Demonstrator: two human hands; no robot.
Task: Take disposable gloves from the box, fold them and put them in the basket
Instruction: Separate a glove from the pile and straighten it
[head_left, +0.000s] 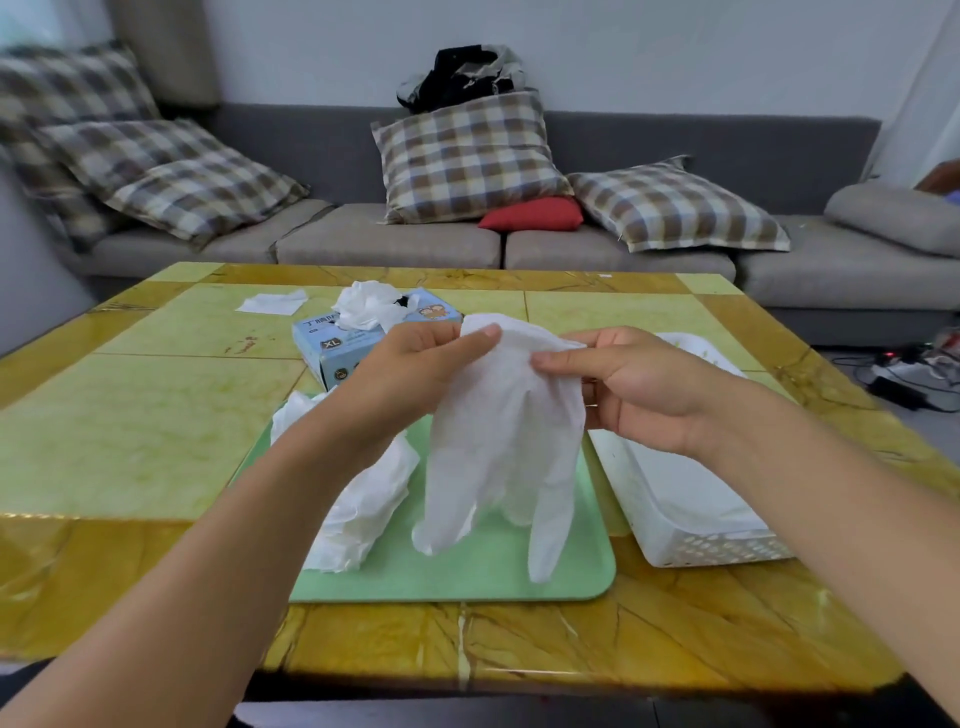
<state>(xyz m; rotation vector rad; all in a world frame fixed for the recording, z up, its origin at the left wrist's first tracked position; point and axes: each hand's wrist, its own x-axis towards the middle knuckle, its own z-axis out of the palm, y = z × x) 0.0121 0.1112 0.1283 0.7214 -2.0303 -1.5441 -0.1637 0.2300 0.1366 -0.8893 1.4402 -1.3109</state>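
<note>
Both hands (415, 364) (639, 389) pinch the glove (498, 447) cuff between clamped fingers; the thin, limp film could slip free or fold crookedly.

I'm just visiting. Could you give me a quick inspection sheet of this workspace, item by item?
Surface: glossy yellow-green table, green tray on it.
Job's things: held glove above the tray; glove box behind; white basket at right; glove pile on the tray.
Clutter: white sheet at the far left.
Hands: left hand and right hand pinch the glove's cuff.
Cables: power strip and cords on the floor at right.
Surroundings: grey sofa, plaid pillows.
</note>
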